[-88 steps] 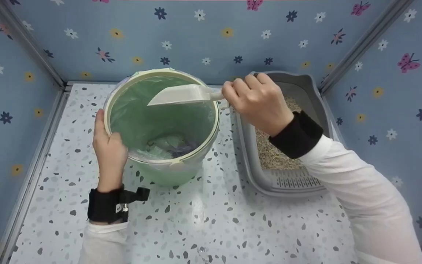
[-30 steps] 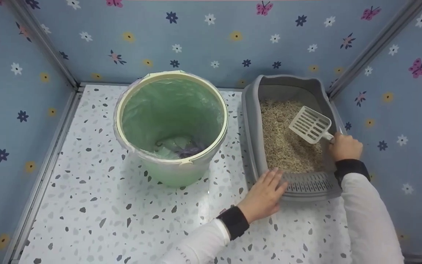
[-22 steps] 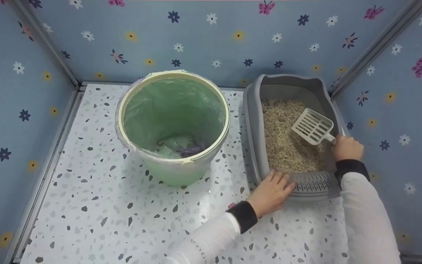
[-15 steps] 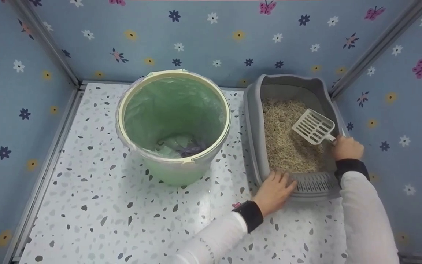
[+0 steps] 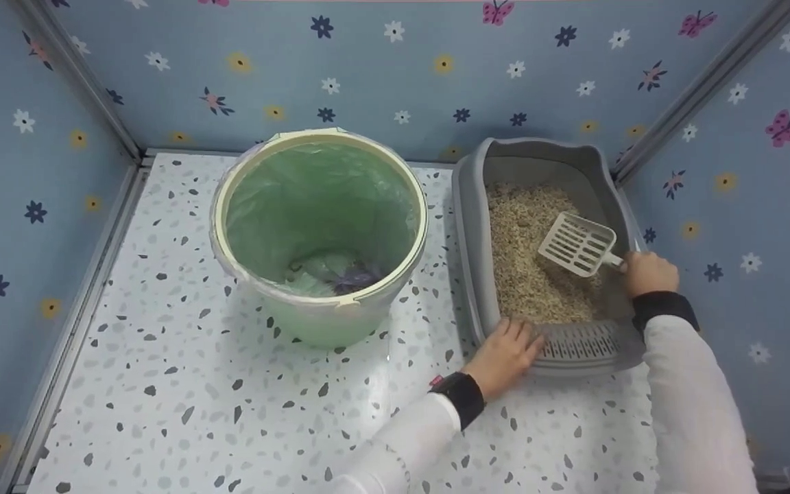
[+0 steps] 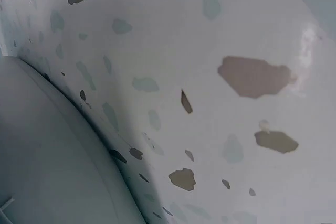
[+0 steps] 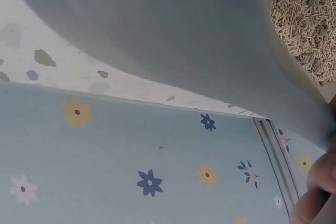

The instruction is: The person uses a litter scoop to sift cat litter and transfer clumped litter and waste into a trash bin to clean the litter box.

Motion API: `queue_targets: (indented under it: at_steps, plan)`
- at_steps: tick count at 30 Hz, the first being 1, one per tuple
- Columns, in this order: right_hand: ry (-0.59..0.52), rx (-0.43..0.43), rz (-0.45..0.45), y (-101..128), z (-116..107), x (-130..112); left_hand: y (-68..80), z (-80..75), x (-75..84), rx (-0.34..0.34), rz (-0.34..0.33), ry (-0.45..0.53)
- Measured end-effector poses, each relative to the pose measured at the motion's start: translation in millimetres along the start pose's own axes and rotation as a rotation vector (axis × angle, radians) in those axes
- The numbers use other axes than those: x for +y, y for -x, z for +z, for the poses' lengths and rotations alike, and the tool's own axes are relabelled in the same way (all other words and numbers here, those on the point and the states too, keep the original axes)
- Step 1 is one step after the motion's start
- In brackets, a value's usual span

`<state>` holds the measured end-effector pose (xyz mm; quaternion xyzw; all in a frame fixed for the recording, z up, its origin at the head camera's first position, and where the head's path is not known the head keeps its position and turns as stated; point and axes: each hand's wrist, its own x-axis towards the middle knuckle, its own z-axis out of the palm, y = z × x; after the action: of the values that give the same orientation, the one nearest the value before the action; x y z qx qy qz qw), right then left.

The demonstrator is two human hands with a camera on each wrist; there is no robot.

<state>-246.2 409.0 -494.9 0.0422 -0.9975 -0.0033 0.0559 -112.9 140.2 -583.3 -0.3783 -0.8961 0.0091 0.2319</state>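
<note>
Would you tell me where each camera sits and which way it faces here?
Head: worn high, looking down at the litter box, bin and scoop; both hands show, left hand, right hand.
Left wrist: low, facing the speckled floor; no body part visible.
Right wrist: low, outside the box, toward the wallpaper; fingertips show.
All three share the litter box.

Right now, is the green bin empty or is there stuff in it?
Not empty, but nearly. The head view shows the green bin lined with a bag, and only a small crumpled heap, some of it purple, lies at the bottom.
</note>
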Motion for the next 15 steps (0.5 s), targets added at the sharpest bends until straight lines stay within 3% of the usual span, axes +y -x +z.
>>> queue_targets:
  at_steps: [4, 11, 15]
  plan:
    - [-0.036, 0.002, -0.013, -0.1, 1.3, 3.1, 0.2, 1.8, -1.1, 0.002, -0.002, 0.031]
    - [-0.098, -0.025, -0.014, 5.2, 0.0, 6.5, 5.2, -2.8, -8.1, -0.069, 0.008, 0.077]
    - [-0.115, -0.06, -0.01, 9.7, 0.2, 6.3, 10.9, -3.5, -17.3, -0.057, 0.026, 0.108]
